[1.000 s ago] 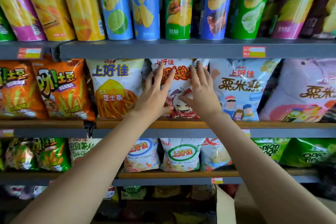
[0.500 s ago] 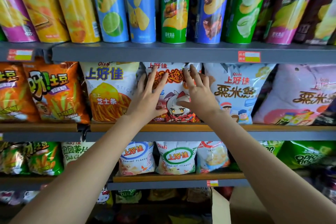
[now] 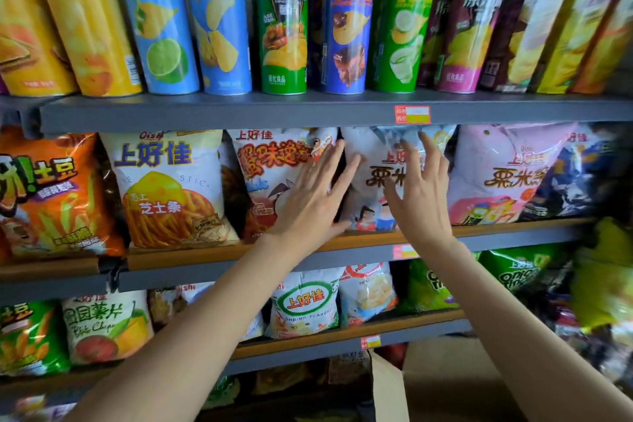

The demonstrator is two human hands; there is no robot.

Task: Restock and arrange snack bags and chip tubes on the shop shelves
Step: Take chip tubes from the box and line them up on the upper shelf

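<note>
Shift: both hands are moved rightward off the red-lettered bag and onto the neighbouring white bag.
Left hand: fingers are held straight and spread; the palm is laid over the seam where the two bags meet, with the fingertips reaching onto the white bag's left edge. Nothing is gripped.
Right hand: fingers are spread and nearly straight, laid against or just in front of the white bag's right half; contact cannot be told for sure. Nothing is held.
White bag: it is stood upright on the middle shelf, directly ahead of both palms and between them, its long axis vertical.
Nearer hand: the right one is set more squarely on the bag; the left one is half on the neighbour.
Look: a puffy white pillow pack with brown lettering and cartoon figures near its base; its top corner is crumpled under the shelf above.
Neighbours: the pink bag is touched on the right-hand side, beyond the right hand's knuckles.
Judgement: the bag is probably being squared up by flat pressing from both sides.
</note>
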